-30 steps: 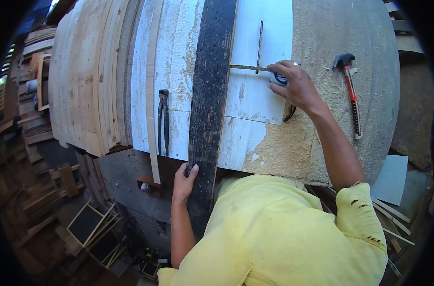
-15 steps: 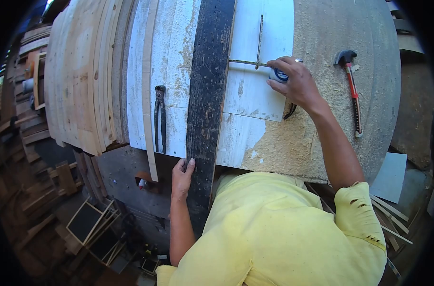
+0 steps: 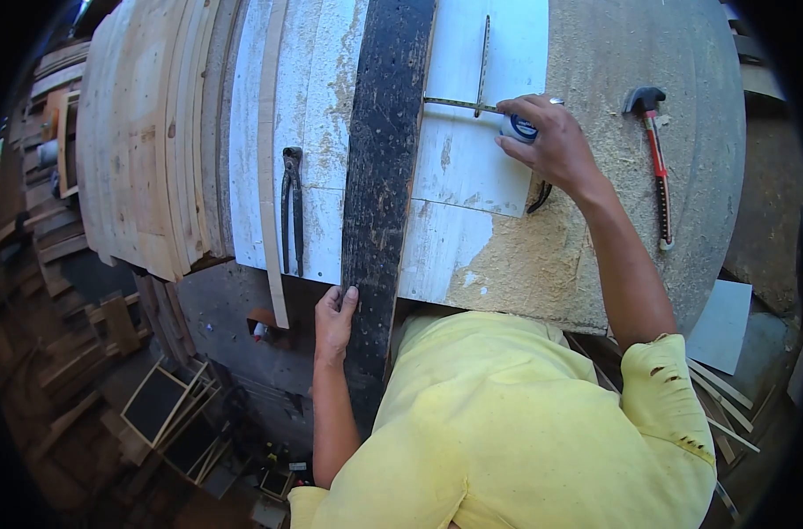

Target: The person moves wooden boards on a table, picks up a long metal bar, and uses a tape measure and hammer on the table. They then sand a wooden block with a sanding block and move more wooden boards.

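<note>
A long dark plank (image 3: 379,176) lies lengthwise across the white-painted boards (image 3: 467,159) of a workbench. My left hand (image 3: 333,322) grips the plank's near end at its left edge, where it overhangs the bench. My right hand (image 3: 551,145) holds a blue and white tape measure (image 3: 518,130) on the white board. Its yellow blade (image 3: 454,104) runs left to the dark plank's right edge.
Black pincers (image 3: 290,207) lie on the white boards left of the plank. A red-handled hammer (image 3: 653,150) rests on the sawdust-covered bench top (image 3: 613,203) at the right. Pale wood boards (image 3: 145,132) are stacked at the left. Framed panels (image 3: 168,414) and scrap wood lie on the floor below.
My left hand has slid a little up along the plank's near end, and the plank has shifted slightly. My right hand stays on the tape measure.
</note>
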Demonstrator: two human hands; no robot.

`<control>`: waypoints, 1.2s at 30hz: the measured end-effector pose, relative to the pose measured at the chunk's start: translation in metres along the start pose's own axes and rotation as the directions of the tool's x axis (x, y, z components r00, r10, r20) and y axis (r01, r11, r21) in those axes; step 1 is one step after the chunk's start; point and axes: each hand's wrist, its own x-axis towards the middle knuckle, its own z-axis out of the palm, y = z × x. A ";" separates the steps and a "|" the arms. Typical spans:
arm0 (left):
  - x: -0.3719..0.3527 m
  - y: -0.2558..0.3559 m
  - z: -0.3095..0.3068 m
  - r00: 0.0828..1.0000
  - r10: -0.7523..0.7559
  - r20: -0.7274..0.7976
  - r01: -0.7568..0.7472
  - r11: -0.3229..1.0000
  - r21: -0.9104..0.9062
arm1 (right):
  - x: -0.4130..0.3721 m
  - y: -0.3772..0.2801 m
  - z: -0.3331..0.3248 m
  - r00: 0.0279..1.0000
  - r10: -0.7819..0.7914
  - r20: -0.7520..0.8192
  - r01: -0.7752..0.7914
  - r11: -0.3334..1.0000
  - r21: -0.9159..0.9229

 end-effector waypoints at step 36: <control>0.002 -0.009 -0.001 1.000 0.015 0.009 -0.014 1.000 -0.017 | 0.000 -0.001 0.000 1.000 0.006 0.009 -0.006 1.000 -0.016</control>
